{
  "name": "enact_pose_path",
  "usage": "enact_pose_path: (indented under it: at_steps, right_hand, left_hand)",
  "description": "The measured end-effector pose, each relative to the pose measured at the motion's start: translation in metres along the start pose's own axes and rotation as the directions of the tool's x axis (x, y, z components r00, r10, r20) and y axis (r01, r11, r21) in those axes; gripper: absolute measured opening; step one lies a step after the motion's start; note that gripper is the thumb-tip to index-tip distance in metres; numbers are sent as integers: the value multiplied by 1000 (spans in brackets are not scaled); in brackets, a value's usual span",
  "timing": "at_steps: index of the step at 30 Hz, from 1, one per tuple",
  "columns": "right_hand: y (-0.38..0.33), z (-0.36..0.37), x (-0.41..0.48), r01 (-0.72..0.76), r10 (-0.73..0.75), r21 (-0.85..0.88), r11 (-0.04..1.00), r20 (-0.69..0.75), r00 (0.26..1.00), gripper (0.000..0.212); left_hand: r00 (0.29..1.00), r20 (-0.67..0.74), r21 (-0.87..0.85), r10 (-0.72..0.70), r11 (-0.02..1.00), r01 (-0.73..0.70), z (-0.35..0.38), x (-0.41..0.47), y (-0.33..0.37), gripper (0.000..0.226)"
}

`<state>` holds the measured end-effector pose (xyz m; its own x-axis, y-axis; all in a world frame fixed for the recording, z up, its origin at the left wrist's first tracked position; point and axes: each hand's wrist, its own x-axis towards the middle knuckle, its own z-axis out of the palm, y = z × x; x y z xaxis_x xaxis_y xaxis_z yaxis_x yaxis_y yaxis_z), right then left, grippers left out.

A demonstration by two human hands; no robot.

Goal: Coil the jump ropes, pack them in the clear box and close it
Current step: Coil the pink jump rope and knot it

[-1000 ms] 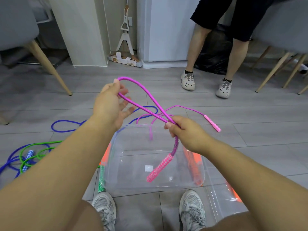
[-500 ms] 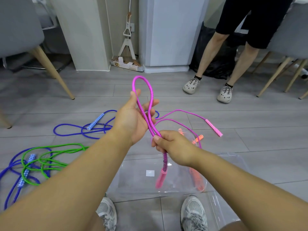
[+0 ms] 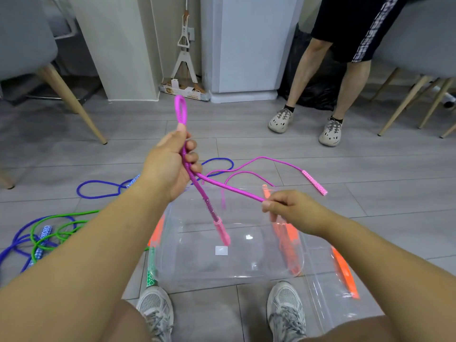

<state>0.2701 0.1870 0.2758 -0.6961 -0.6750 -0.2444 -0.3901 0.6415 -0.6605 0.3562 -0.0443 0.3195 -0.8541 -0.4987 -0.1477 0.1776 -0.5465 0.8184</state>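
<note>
A grey chair [image 3: 22,40] on wooden legs is set at left; a mop [image 3: 183,58] is leaned in the corner beside a white cabinet [image 3: 246,45]; a standing person's legs [image 3: 308,67] in pale clogs [image 3: 281,120] are seen before a black bag [image 3: 318,90]; more chairs [image 3: 419,45] are placed at right.

Grey-white mesh lace-up sneakers [image 3: 155,307] cover both feet.
</note>
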Motion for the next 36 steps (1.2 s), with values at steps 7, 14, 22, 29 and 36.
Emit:
enact_pose_path:
  at_steps: [7,14,22,29,36]
  right_hand:
    - [33,-21,-3,-147,133,-122,982,-112,985,25]
    - [-22,-17,-4,78,-92,-144,987,-93,991,15]
    - [-73,-6,0,211,-148,222,952,-269,952,25]
    - [-85,0,10,228,-91,273,934,-436,895,16]
    - [-68,-12,7,240,-152,188,952,-392,907,14]
  left_hand:
    - [977,-137,91,163,984,-151,-15,6,13,27]
    - [989,-68,473,133,877,-85,-4,-5,-4,24]
    - [993,87,560,-78,828,17,18,-22,-30,21]
    - [988,105,473,-111,880,49,32,-32,-38,22]
    - [984,69,457,-165,882,117,28,-26,-34,30]
